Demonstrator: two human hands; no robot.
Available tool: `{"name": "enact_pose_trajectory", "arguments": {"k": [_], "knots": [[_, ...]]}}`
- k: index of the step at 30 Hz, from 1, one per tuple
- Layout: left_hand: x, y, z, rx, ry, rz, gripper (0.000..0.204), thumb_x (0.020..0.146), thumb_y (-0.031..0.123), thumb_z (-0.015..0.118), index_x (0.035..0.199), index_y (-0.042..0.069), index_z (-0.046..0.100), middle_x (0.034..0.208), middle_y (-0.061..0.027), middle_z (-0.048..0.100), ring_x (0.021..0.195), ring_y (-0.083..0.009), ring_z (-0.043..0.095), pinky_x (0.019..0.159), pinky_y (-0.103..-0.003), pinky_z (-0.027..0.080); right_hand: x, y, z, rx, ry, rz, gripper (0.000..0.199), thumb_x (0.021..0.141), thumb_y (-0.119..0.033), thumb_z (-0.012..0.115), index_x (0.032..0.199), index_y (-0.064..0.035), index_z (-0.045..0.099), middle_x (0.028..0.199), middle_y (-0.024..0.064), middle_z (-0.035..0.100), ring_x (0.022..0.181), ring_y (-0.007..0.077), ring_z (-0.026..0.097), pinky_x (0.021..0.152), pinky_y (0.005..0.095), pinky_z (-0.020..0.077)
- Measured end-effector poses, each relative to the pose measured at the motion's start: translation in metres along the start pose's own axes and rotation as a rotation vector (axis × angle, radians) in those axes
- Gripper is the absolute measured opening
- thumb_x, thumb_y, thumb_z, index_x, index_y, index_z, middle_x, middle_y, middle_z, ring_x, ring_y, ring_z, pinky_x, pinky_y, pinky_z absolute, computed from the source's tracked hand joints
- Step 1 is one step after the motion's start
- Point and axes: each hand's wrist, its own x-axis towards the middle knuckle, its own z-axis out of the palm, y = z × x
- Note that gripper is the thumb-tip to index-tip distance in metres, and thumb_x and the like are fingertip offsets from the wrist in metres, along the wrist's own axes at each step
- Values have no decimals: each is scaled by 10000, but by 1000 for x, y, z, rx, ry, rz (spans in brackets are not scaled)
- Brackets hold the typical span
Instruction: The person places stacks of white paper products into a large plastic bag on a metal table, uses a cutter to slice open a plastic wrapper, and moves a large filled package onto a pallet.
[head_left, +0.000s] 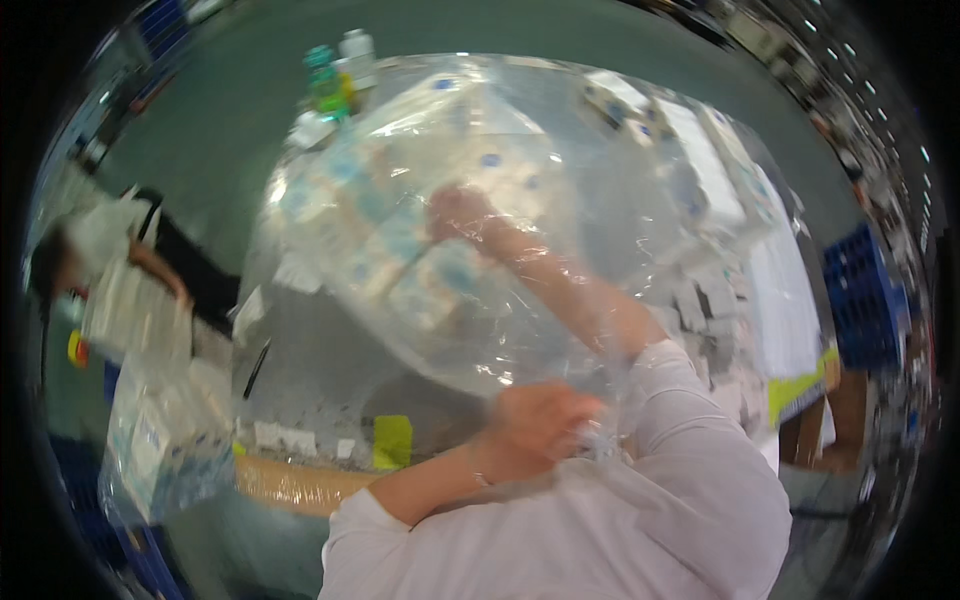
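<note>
My left hand [535, 425]: near me, closed tight on the bunched mouth of the big clear plastic bag [520, 130]. It holds the bag up in front of my face.

My right hand [462, 215]: my arm goes deep inside the bag. The hand is up by the small white and blue boxes [400, 265]. It looks curled on one of them, but the shiny plastic blurs it, so I cannot tell for sure.

The bag: it fills the middle of my view, from my left hand up and far out. It is puffed open.

The boxes: a bunch of them sit together inside the bag, to the left of my right hand.

How far along: I think many boxes are already in. The bag is not closed yet, and my arm is inside.

Table [300, 480]: past the bag, a brown edge with a yellow-green paper [392, 440] on it.

Other person [120, 250]: far left, in white, holding another clear bag of boxes [150, 440].

Bottles [335, 75]: far away, at the top, green and white.
</note>
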Motion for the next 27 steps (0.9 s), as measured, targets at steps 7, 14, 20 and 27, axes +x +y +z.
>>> {"name": "enact_pose_trajectory", "arguments": {"k": [7,14,20,27], "knots": [[-71,-48,10,376,-302,-657,285,650,-13,582,917,84,581,774,-99,537,682,-276,542,603,-344,437,-278,-15,-214,-741,-226,545,262,744,-205,560,907,-5,607,781,120,627,693,204,600,668,306,465],[-83,-40,36,666,-168,-649,340,640,-14,602,973,28,548,894,-124,522,810,-287,520,720,-354,427,-252,-41,-388,-1342,1022,205,645,728,-464,571,1116,47,500,1082,246,525,1001,368,512,859,395,405],[-21,14,83,665,-94,-304,468,658,4,604,1103,-30,460,1101,-166,480,975,-323,488,852,-381,386,-185,-56,-432,-1140,1074,678,881,658,-622,566,1153,96,436,1204,220,463,1120,334,448,936,418,340],[107,-31,195,126,-247,-245,533,755,75,602,1231,-4,374,1237,-185,406,1118,-302,432,904,-364,382,-239,-36,-386,-933,975,353,877,589,-616,637,1104,70,457,1065,204,563,992,314,551,813,377,436]]}}
